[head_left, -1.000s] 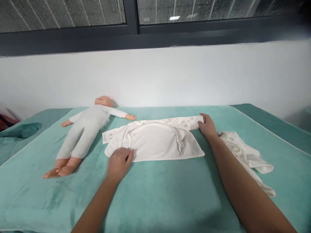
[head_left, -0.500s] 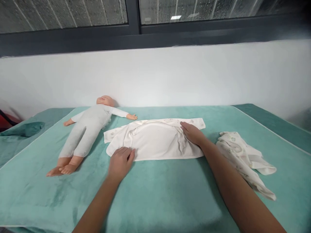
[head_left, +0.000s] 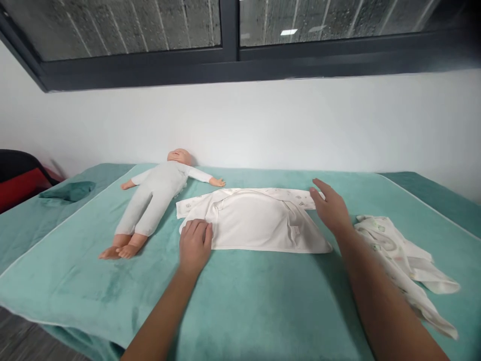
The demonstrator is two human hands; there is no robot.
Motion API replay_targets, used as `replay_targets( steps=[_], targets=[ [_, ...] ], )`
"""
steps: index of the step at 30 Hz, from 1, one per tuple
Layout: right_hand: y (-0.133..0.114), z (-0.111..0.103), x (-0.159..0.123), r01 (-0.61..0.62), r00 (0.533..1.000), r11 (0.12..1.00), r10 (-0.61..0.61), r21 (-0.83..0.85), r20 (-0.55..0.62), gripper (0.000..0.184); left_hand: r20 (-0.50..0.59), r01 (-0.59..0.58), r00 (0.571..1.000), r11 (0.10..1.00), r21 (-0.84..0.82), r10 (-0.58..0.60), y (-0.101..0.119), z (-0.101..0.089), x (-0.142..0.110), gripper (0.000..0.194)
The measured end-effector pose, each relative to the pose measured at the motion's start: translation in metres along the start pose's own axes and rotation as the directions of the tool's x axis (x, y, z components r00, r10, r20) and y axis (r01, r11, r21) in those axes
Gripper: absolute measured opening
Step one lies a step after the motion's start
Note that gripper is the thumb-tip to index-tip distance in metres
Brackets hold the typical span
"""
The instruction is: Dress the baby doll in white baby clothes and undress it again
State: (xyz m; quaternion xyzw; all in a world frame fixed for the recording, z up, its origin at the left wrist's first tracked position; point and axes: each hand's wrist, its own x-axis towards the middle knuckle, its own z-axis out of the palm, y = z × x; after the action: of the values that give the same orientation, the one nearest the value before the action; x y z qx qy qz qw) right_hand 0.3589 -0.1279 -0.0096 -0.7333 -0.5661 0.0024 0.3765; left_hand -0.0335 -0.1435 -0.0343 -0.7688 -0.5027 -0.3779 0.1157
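Observation:
A white baby top (head_left: 251, 220) with small printed figures on its sleeves lies spread out on the green cover, its plain inside facing up. My left hand (head_left: 195, 244) rests on the top's lower left corner, fingers together and laid on the cloth. At the end of the right sleeve is my right hand (head_left: 331, 208), its thumb and fingers apart. Whether it touches the cuff I cannot tell. To the left, a baby doll (head_left: 156, 193) in a pale bodysuit lies on its back, one arm stretched toward the top.
Right of my right forearm lies a crumpled white printed baby garment (head_left: 404, 260). The green cover (head_left: 263, 306) drapes over the bed's front edge. Behind stands a white wall (head_left: 263, 125) below a dark window frame (head_left: 150, 70). A red and black object (head_left: 24, 183) is at the far left.
My right hand has moved right and off the top's body to the sleeve end; the lower right corner now lies flatter. My left hand stays on the cloth. The view has shifted left.

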Motion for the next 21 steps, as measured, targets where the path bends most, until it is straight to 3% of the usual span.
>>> replay_targets(
  steps=[3,6,8,11,15,21],
  targets=[
    [-0.059,0.025,-0.02,0.117,0.975,0.989,-0.132,0.089,0.179,0.056,-0.067,0.085,0.994,0.996,-0.024,-0.086,-0.005,0.004,0.0,0.024],
    [-0.114,0.072,-0.046,0.335,0.836,0.941,-0.325,0.057,0.442,0.06,-0.048,0.19,0.981,0.982,0.023,-0.188,-0.008,0.009,-0.001,0.034],
    [-0.135,0.097,-0.06,0.447,0.771,0.894,-0.375,-0.018,0.515,0.062,0.014,0.246,0.969,0.965,0.094,-0.248,-0.008,0.012,-0.003,0.037],
    [-0.141,0.114,-0.071,0.515,0.749,0.852,-0.394,-0.093,0.532,0.065,0.106,0.272,0.95,0.944,0.186,-0.294,-0.006,0.012,-0.004,0.038],
    [-0.132,0.118,-0.064,0.525,0.748,0.843,-0.389,-0.12,0.538,0.067,0.142,0.279,0.94,0.938,0.207,-0.311,-0.003,0.01,-0.005,0.04],
    [-0.14,0.14,-0.029,0.552,0.729,0.828,-0.418,-0.104,0.541,0.06,0.051,0.261,0.963,0.961,0.094,-0.266,-0.005,0.009,-0.007,0.033]
  ],
)
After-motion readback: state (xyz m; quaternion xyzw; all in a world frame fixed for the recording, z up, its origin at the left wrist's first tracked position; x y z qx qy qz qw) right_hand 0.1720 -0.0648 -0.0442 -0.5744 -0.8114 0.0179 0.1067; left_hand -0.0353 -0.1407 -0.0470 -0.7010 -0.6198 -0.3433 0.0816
